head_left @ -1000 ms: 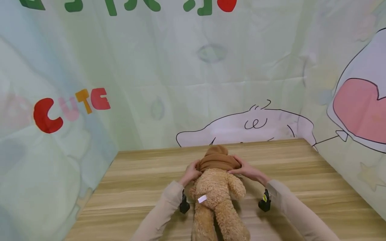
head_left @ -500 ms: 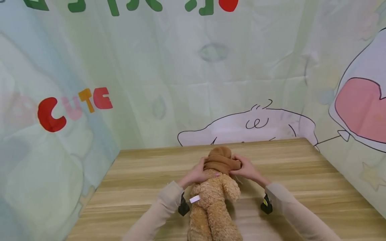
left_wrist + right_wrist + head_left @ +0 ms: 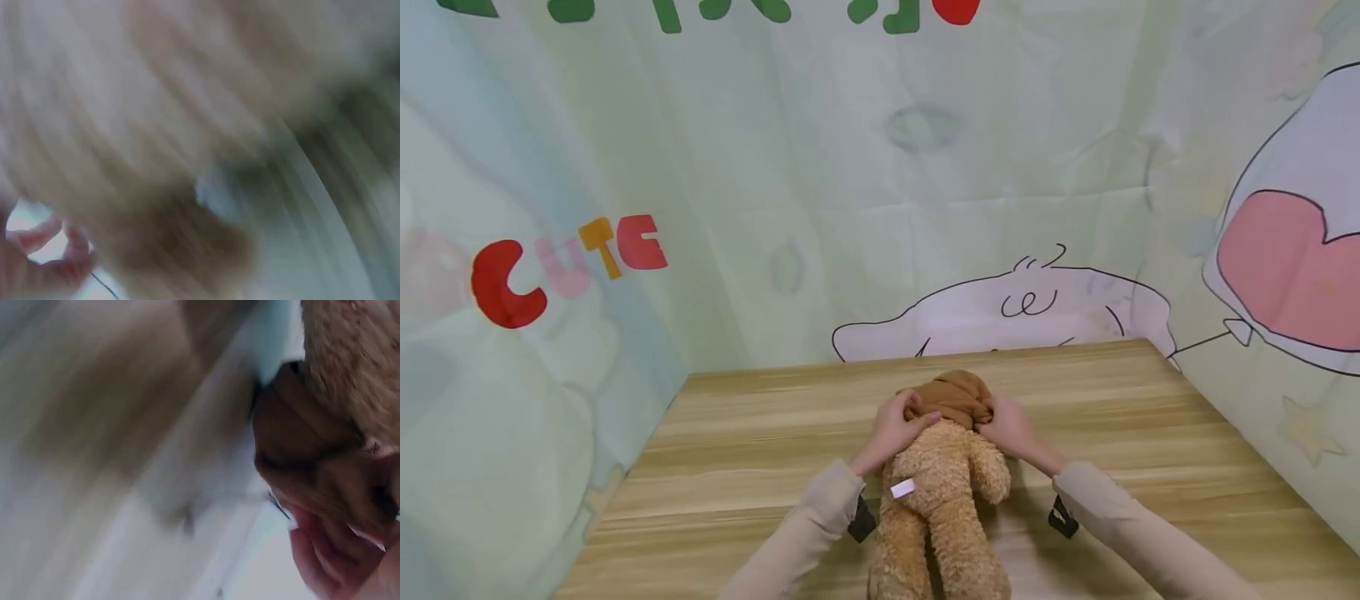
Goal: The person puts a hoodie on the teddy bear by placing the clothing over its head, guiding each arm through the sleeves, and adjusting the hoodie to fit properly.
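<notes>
Head view: left hand (image 3: 897, 428) and right hand (image 3: 1011, 428) both grip the brown cloth (image 3: 953, 402) between them; the tan plush toy (image 3: 938, 468) lies between their wrists.

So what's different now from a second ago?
The left hand has moved to the right, closer to the right hand, and the brown cloth between them is drawn in narrower, its rounded top shifted slightly right. Both hands hold the cloth, as before, and the teddy bear still lies on the table, legs toward the person.
</notes>
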`<act>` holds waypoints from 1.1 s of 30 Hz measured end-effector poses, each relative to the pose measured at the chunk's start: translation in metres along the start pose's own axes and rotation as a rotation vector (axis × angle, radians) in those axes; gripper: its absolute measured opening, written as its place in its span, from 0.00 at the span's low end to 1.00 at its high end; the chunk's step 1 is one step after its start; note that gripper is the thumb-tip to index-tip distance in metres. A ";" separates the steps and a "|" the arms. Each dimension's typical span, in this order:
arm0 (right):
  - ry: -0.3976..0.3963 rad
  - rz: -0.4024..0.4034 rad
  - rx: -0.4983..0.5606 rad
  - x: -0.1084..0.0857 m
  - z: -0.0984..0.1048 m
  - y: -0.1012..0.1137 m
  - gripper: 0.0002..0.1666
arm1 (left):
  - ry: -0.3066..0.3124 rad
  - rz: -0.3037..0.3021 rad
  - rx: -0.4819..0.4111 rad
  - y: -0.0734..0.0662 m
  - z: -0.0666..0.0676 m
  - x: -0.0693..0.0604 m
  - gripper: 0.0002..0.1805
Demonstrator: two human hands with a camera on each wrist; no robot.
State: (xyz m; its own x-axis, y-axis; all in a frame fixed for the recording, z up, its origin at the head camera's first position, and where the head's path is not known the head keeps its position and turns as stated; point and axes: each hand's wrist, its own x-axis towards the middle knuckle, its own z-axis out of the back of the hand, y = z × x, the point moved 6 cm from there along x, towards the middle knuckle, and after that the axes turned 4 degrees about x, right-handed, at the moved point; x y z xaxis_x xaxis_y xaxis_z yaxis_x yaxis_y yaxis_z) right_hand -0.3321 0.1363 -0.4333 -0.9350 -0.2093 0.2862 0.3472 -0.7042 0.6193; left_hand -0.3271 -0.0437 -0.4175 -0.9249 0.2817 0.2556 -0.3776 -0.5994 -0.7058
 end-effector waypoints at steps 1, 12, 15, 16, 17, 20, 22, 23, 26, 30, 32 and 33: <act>0.037 0.016 -0.010 0.000 0.002 0.000 0.17 | 0.037 0.006 -0.044 0.007 0.001 0.002 0.18; 0.244 0.018 -0.170 0.004 0.000 0.021 0.39 | 0.292 -0.088 -0.208 0.055 -0.003 0.013 0.23; 0.211 0.037 -0.261 0.003 0.002 0.028 0.35 | 0.320 -0.112 -0.223 0.056 -0.009 0.014 0.31; 0.204 0.049 -0.273 0.003 0.004 0.030 0.34 | 0.336 -0.105 -0.230 0.056 -0.010 0.014 0.34; 0.206 0.058 -0.265 0.003 0.005 0.030 0.32 | 0.356 -0.093 -0.237 0.056 -0.011 0.014 0.38; 0.254 0.095 -0.191 0.006 0.008 0.027 0.28 | 0.432 -0.029 -0.248 0.057 -0.013 0.013 0.43; 0.319 0.098 -0.102 0.007 0.009 0.022 0.27 | 0.469 -0.006 -0.239 0.057 -0.014 0.012 0.41; 0.350 0.094 -0.057 0.008 0.009 0.019 0.28 | 0.477 -0.001 -0.237 0.056 -0.015 0.011 0.39; 0.425 0.084 0.043 0.009 0.011 0.008 0.32 | 0.446 -0.045 -0.251 0.051 -0.017 0.013 0.31; 0.481 0.075 0.068 0.008 0.010 -0.002 0.41 | 0.405 -0.105 -0.328 0.040 -0.017 0.014 0.20; 0.488 0.075 0.056 0.008 0.009 -0.004 0.43 | 0.416 -0.119 -0.373 0.037 -0.016 0.013 0.19; 0.486 0.075 0.054 0.008 0.008 -0.004 0.43 | 0.424 -0.123 -0.386 0.036 -0.016 0.013 0.19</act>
State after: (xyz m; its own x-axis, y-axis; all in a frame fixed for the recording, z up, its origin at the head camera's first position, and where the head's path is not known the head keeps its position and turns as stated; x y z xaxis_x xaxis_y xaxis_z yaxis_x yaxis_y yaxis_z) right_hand -0.3401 0.1430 -0.4281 -0.8280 -0.5596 -0.0350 0.4062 -0.6417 0.6505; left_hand -0.3521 -0.0498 -0.4499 -0.7464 0.6546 0.1201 -0.3634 -0.2498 -0.8975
